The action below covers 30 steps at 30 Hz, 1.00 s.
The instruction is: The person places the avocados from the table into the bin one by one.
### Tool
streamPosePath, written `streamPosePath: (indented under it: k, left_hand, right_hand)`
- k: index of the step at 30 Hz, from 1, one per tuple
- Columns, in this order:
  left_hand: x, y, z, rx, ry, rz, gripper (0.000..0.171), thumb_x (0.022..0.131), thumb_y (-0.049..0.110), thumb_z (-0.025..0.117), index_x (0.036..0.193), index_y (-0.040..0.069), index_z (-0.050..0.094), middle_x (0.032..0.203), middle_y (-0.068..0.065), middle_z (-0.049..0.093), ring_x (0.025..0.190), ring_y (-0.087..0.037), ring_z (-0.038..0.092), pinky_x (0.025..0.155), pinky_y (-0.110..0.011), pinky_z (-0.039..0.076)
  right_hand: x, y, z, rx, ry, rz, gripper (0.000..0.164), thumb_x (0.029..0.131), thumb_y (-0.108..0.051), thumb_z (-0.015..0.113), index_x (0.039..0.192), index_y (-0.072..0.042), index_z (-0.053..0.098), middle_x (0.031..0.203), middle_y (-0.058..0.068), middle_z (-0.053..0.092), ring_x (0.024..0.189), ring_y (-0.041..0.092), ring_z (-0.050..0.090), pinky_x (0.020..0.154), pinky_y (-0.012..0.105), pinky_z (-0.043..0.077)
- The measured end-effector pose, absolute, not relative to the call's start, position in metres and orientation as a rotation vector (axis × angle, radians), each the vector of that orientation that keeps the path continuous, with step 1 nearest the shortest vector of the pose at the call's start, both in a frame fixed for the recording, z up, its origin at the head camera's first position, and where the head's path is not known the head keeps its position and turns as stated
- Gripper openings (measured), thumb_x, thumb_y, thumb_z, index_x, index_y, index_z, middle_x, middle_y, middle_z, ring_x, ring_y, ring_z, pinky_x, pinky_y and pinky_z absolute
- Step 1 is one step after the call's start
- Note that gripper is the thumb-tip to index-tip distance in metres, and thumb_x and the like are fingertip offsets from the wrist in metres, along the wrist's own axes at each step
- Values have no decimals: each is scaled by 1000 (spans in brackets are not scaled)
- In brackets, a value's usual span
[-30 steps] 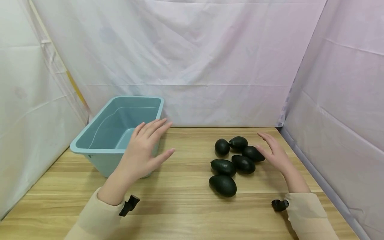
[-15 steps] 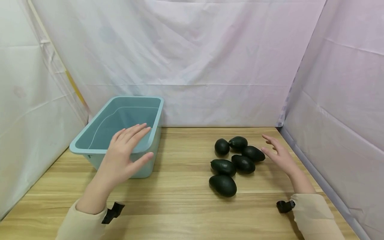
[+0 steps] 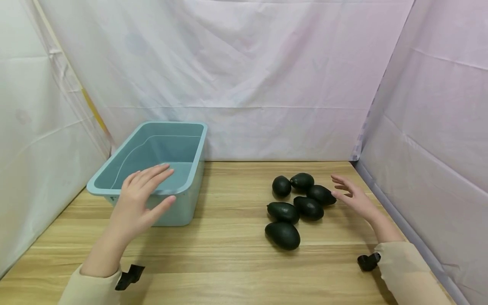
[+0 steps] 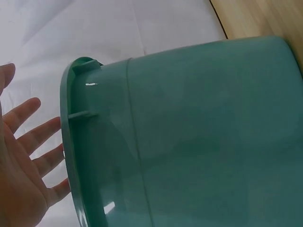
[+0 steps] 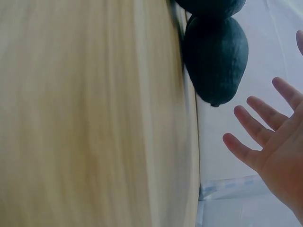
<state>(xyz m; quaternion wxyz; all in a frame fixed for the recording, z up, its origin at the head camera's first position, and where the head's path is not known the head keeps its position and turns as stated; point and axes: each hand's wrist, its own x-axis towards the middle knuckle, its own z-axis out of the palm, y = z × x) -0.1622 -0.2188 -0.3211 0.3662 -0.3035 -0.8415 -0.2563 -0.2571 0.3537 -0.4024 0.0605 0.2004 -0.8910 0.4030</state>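
Note:
My left hand (image 3: 135, 201) hovers at the near rim of a blue-green plastic tub (image 3: 188, 207), fingers spread and holding nothing. In the left wrist view the fingertips overlap the line of the tub's rim (image 4: 66, 137), and I cannot tell whether they touch it. Several dark green avocados (image 3: 283, 236) lie in a loose group on the wooden table. Just right of the group is my right hand (image 3: 356, 199), its fingers loosely extended with nothing in them. The right wrist view shows a gap between those fingers (image 5: 253, 125) and the nearest avocado (image 5: 215, 61).
Pale cloth (image 3: 274, 135) hangs along the back of the wooden table (image 3: 228, 262). Another cloth wall (image 3: 438, 127) borders the right side, and one (image 3: 38, 169) the left. Black wrist cameras (image 3: 130, 276) sit on both cuffs.
My left hand has moved left and toward me, from the tub's right side to its near rim. The right hand has drifted slightly right and nearer. The tub and avocados stay in place.

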Motion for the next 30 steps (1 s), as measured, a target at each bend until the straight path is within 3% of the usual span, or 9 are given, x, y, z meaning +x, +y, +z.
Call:
streamPosePath:
  k: [6,10,11,14,18,30]
  left_hand:
    - [-161,-226,-329,-772,-2162,-647,61,93,59,49,131,12,59,133,-10,55,123,-30,47,102,-57,25]
    - [-159,-231,-334,-759,-2164,-650,60,93,59,50,132,14,59,134,-9,55,124,-29,46,102,-57,24]
    - [-159,-232,-335,-754,-2163,-653,60,93,59,50,132,14,59,134,-9,55,124,-28,46,102,-56,24]
    - [-158,-236,-337,-740,-2152,-657,60,92,59,50,131,15,60,133,-9,56,125,-28,46,103,-54,23]
    - [-158,-239,-340,-746,-2132,-669,60,92,59,51,130,13,61,131,-9,57,124,-28,47,103,-53,23]
    - [-158,-247,-344,-761,-2110,-692,61,94,56,51,127,6,62,126,-14,60,121,-25,49,105,-49,23]
  right_hand:
    - [-261,360,-407,652,-2739,1273,56,98,-14,56,148,-2,31,141,28,38,122,49,42,84,19,43]
    - [-261,361,-406,677,-2748,1295,57,98,-12,56,147,0,31,140,30,38,121,50,42,85,13,40]
    - [-261,361,-406,681,-2754,1295,57,98,-12,56,147,0,30,140,30,38,121,50,42,86,15,40]
    - [-263,362,-406,684,-2778,1311,59,97,-13,57,147,0,30,140,31,37,122,51,41,96,36,41]
    - [-265,362,-407,676,-2817,1324,61,97,-15,59,148,-1,29,142,32,35,123,51,40,95,65,33]
    - [-268,364,-412,689,-2865,1289,64,95,-18,61,148,-3,29,142,31,35,122,49,41,95,65,35]
